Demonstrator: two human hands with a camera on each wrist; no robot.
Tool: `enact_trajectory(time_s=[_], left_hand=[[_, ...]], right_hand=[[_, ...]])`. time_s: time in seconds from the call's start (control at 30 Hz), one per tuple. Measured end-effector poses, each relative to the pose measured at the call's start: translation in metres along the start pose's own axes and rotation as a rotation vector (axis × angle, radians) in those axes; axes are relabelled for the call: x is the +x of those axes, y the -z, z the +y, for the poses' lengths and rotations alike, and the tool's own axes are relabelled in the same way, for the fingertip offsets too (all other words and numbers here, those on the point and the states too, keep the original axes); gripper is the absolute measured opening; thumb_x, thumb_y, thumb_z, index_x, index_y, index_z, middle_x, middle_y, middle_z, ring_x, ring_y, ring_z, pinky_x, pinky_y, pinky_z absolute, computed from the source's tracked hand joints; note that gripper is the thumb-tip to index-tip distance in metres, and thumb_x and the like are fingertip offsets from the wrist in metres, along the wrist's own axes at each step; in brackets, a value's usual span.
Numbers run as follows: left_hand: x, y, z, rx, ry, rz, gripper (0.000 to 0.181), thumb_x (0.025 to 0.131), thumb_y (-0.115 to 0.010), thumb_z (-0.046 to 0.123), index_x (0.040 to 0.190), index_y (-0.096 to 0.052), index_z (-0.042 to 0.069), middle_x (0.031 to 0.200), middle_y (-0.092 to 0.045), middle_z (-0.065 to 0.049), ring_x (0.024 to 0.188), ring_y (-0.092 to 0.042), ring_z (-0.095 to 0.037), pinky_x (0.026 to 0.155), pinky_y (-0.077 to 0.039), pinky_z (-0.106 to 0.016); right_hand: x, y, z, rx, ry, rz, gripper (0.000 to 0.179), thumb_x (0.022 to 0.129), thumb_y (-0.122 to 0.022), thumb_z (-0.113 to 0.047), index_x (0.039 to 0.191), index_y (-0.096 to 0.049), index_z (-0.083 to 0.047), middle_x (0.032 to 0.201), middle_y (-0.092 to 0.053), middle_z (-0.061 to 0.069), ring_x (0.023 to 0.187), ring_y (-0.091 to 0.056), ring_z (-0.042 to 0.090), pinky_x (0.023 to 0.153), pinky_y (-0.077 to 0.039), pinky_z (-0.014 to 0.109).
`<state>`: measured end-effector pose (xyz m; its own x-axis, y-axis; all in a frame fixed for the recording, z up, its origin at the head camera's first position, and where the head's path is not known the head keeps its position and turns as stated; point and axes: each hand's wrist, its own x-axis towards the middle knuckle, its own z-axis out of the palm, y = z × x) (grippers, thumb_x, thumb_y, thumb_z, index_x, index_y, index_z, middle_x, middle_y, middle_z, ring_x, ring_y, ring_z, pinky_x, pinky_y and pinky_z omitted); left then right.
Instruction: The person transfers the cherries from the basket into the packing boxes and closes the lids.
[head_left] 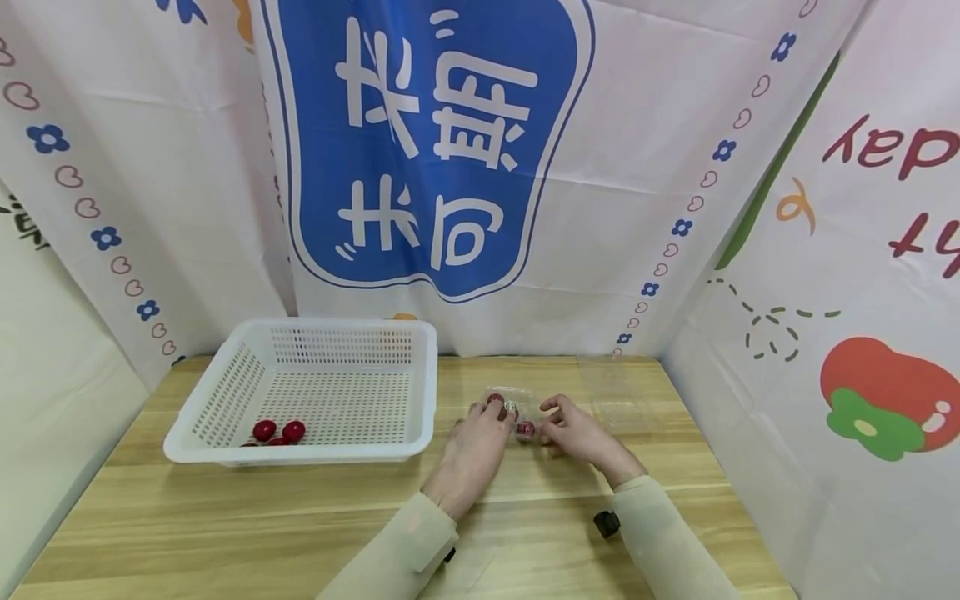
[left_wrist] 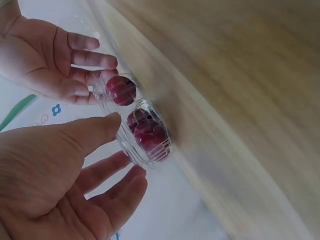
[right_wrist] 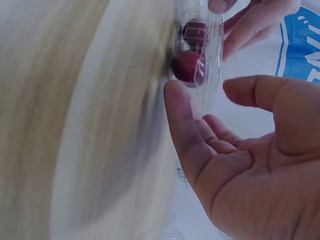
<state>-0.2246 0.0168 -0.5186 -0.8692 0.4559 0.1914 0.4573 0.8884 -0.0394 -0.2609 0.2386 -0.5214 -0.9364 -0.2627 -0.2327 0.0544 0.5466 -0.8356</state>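
A small clear plastic box (head_left: 517,410) sits on the table, with several dark red cherries (left_wrist: 150,135) inside. My left hand (head_left: 476,446) holds its left end; in the left wrist view the thumb lies at the near edge and the fingers reach round the far side. At the other end is my right hand (head_left: 577,433). Its fingers are loosely bent, and in the right wrist view its index fingertip is right at the box beside a cherry (right_wrist: 189,67), with the thumb spread away.
To the left stands a white plastic basket (head_left: 300,454) with several red cherries (head_left: 293,431) in its front left corner. Another clear plastic container (head_left: 618,396) lies at the back right of the wooden table (head_left: 225,533). Printed cloth (head_left: 630,167) hangs behind.
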Motion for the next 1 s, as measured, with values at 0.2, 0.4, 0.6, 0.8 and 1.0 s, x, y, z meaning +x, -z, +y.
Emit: enact_trajectory(time_s=[0.2,0.4,0.6,0.8,1.0], left_hand=[[0.007,-0.003,-0.001,0.009,-0.003,-0.006,0.039,0.113,-0.072,0.005,0.15,-0.079,0.016,0.149,-0.075,-0.013,0.131,-0.076,-0.034,0.106,-0.073,-0.043],[0.009,-0.004,-0.003,-0.036,-0.005,-0.022,0.044,0.112,-0.072,0.003,0.155,-0.075,0.014,0.155,-0.073,-0.016,0.135,-0.074,-0.037,0.115,-0.07,-0.046],[0.01,-0.003,-0.006,-0.159,0.007,-0.022,0.046,0.113,-0.071,0.001,0.157,-0.074,0.013,0.16,-0.069,-0.017,0.138,-0.073,-0.04,0.111,-0.072,-0.049],[0.012,-0.005,-0.008,-0.32,0.022,0.005,0.036,0.116,-0.072,0.012,0.152,-0.077,0.007,0.162,-0.071,-0.018,0.141,-0.073,-0.043,0.117,-0.069,-0.052],[0.015,-0.007,-0.009,-0.534,0.115,0.031,0.042,0.114,-0.073,0.009,0.153,-0.072,-0.005,0.161,-0.07,-0.026,0.143,-0.073,-0.047,0.124,-0.064,-0.055]], right_hand=[[0.001,-0.002,0.007,0.147,-0.041,-0.029,0.046,0.12,-0.055,-0.002,0.162,-0.042,0.01,0.131,-0.074,0.032,0.111,-0.084,0.036,0.084,-0.075,0.042],[0.005,-0.006,0.007,0.244,-0.116,-0.019,0.046,0.12,-0.055,-0.002,0.162,-0.043,0.008,0.124,-0.074,0.024,0.101,-0.078,0.023,0.076,-0.069,0.031],[0.006,-0.007,0.003,0.277,-0.161,-0.014,0.044,0.12,-0.053,-0.003,0.161,-0.043,0.008,0.118,-0.073,0.02,0.093,-0.073,0.02,0.073,-0.067,0.028],[0.009,-0.01,0.005,0.311,-0.172,0.006,0.039,0.121,-0.054,-0.006,0.156,-0.042,0.008,0.108,-0.07,0.014,0.086,-0.07,0.018,0.072,-0.067,0.026],[0.008,-0.009,0.012,0.353,-0.175,0.056,0.04,0.122,-0.058,-0.009,0.155,-0.042,0.008,0.106,-0.068,0.011,0.083,-0.068,0.016,0.071,-0.067,0.023]])
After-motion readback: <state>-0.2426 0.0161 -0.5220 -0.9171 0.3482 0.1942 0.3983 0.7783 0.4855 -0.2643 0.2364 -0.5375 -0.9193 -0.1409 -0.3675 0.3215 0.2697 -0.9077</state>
